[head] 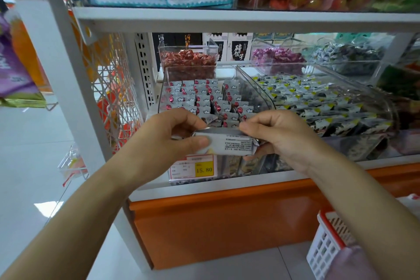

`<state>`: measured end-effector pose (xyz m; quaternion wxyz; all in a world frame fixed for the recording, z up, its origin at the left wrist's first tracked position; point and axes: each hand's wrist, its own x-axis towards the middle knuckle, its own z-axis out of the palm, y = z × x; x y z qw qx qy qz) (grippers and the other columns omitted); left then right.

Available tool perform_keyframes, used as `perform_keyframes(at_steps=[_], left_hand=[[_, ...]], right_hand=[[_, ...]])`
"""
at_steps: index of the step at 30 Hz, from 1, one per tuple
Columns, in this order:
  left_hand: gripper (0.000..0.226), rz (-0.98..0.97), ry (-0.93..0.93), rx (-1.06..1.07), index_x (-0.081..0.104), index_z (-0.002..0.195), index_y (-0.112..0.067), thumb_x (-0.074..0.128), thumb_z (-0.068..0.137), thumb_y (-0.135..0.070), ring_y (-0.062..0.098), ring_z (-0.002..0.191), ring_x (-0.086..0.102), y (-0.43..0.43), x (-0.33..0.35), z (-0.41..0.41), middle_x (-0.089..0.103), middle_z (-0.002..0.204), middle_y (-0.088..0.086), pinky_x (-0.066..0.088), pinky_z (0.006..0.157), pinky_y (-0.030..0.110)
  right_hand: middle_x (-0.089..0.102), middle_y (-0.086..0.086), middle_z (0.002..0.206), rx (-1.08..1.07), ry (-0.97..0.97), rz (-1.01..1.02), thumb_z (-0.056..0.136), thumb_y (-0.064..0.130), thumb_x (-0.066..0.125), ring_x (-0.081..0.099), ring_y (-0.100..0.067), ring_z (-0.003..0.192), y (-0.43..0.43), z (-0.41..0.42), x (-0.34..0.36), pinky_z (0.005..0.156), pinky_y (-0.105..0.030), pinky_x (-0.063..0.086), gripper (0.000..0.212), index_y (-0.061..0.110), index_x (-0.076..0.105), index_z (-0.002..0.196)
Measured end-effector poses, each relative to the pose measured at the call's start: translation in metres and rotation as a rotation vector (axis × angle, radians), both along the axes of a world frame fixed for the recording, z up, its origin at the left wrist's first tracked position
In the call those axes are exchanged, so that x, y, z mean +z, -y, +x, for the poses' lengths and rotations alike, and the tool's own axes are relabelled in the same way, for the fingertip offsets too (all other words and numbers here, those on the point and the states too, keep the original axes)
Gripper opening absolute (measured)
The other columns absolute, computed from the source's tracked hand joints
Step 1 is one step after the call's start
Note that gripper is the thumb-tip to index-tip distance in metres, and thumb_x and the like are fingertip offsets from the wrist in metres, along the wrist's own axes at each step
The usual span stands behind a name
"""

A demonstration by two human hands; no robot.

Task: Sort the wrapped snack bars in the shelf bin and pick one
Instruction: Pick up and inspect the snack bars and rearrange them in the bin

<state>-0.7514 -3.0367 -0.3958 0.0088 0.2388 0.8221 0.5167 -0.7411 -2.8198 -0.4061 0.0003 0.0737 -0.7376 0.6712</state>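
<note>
1. We find the left hand [175, 134] curled on the left end of one wrapped snack bar [229, 143]. The thumb lies on its printed face and the fingers bend over the top, so the end is pinched.
2. The right hand [279, 136] pinches the bar's right end, with its fingertips on the top edge (the thumb is partly hidden beneath the wrapper).
3. The bar lies roughly level between the two hands with its small-print side toward the camera. It is held just in front of the shelf bin [255, 88] and above the price tag [193, 167], which reads 15.80.
4. The bin is clear plastic and holds the other wrapped bars [204, 98], which stand on edge in rows. Their wrappers are silver with red spots.
5. The neighbouring bin [386, 107], just to the right, holds packets marked in yellow and black.
6. A white-and-red basket [327, 243] sits at lower right, near the right forearm.
</note>
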Motion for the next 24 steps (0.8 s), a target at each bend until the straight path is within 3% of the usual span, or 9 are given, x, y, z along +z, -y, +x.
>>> perform_keyframes(at_steps=[5,9,12,14,16,18,21,24], left_hand=[[0.026,0.029,0.035,-0.011,0.064,0.088,-0.026,0.061,0.066,-0.040,0.006,0.083,0.068,-0.001,-0.001,-0.003,0.070,0.085,-0.011,0.057,0.073,0.023],[0.011,0.004,-0.035,0.065,0.064,0.086,-0.030,0.061,0.078,-0.038,0.002,0.077,0.065,-0.001,-0.005,-0.004,0.069,0.082,-0.008,0.052,0.064,0.011],[0.005,0.014,-0.168,0.232,0.062,0.083,-0.031,0.059,0.086,-0.029,0.002,0.073,0.061,-0.003,-0.008,-0.007,0.067,0.079,-0.007,0.048,0.059,0.008],[0.008,0.077,-0.181,0.296,0.061,0.082,-0.031,0.058,0.088,-0.027,0.004,0.074,0.062,-0.006,-0.007,-0.007,0.066,0.081,-0.008,0.052,0.063,0.013],[0.011,0.117,-0.164,0.315,0.060,0.081,-0.032,0.055,0.089,-0.026,0.008,0.077,0.064,-0.008,-0.005,-0.008,0.066,0.082,-0.007,0.056,0.067,0.021],[0.011,0.154,-0.172,0.317,0.060,0.086,-0.030,0.051,0.092,-0.027,0.006,0.077,0.065,-0.010,-0.003,-0.009,0.066,0.083,-0.010,0.055,0.067,0.020],[0.022,-0.066,-0.391,0.408,0.061,0.111,-0.022,0.047,0.094,-0.028,0.001,0.089,0.058,-0.006,-0.004,-0.013,0.062,0.100,-0.014,0.045,0.079,0.018],[0.033,-0.475,-0.591,0.401,0.055,0.126,-0.016,0.047,0.094,-0.023,0.020,0.118,0.047,-0.002,-0.010,-0.018,0.058,0.125,0.002,0.033,0.099,0.033]], right_hand=[[0.072,-0.007,0.070,0.104,0.124,-0.059,0.066,0.018,0.066,0.070,-0.020,0.063,-0.008,-0.005,0.004,0.044,-0.028,0.056,0.016,0.003,0.070,0.071],[0.073,-0.008,0.072,0.076,0.105,-0.090,0.068,0.022,0.064,0.069,-0.018,0.062,-0.006,-0.008,-0.003,0.046,-0.024,0.055,0.018,0.007,0.073,0.069],[0.073,-0.011,0.091,0.101,0.028,-0.215,0.073,0.032,0.063,0.069,-0.019,0.079,0.001,-0.009,-0.007,0.060,-0.025,0.058,0.024,0.015,0.076,0.083],[0.069,-0.009,0.102,0.101,-0.093,-0.167,0.070,0.034,0.067,0.068,-0.017,0.084,0.007,-0.007,-0.009,0.070,-0.025,0.057,0.033,0.027,0.069,0.102],[0.069,0.002,0.095,-0.019,-0.224,-0.025,0.067,0.034,0.069,0.068,-0.014,0.077,0.012,-0.007,-0.010,0.071,-0.023,0.056,0.041,0.034,0.063,0.107],[0.070,0.007,0.086,-0.153,-0.303,-0.038,0.074,0.028,0.068,0.066,-0.011,0.068,0.017,-0.009,-0.008,0.067,-0.025,0.057,0.035,0.027,0.065,0.108],[0.068,0.002,0.082,-0.333,-0.380,-0.065,0.084,0.019,0.067,0.066,-0.009,0.059,0.017,-0.012,-0.003,0.066,-0.027,0.058,0.022,0.023,0.064,0.105],[0.064,0.002,0.079,-0.396,-0.439,-0.001,0.086,0.019,0.066,0.069,-0.010,0.062,0.016,-0.013,-0.004,0.072,-0.034,0.059,0.024,0.038,0.058,0.098]])
